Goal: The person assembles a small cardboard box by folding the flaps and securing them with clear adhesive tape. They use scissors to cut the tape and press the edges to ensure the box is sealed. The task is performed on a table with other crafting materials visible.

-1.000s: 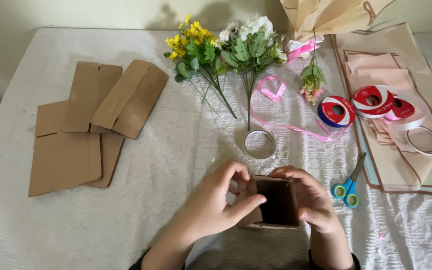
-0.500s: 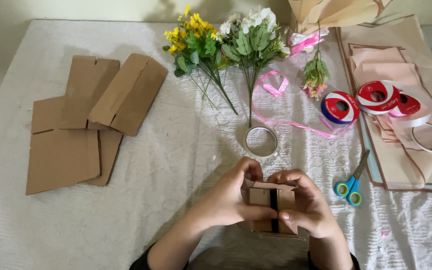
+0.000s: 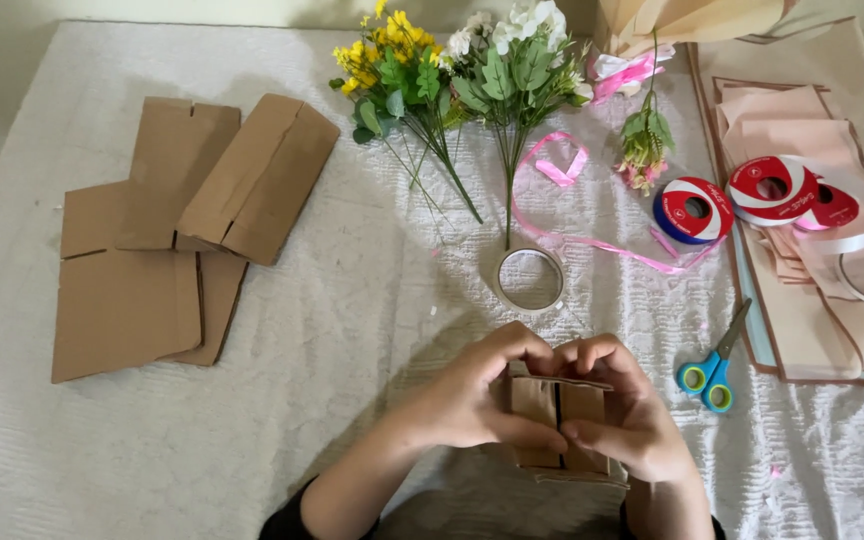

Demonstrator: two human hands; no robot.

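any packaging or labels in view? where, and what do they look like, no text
Small brown cardboard box: bottom centre, both hands folding its flaps shut.
Flat brown cardboard blanks: left, overlapping stack.
Blue ribbon spool with round red-and-white label: right of centre.
Two white ribbon spools with round red-and-white labels: right, overlapping, on the pink and tan wrapping paper.

Bare cloth left of left hand; tape roll just ahead, scissors right of right hand.
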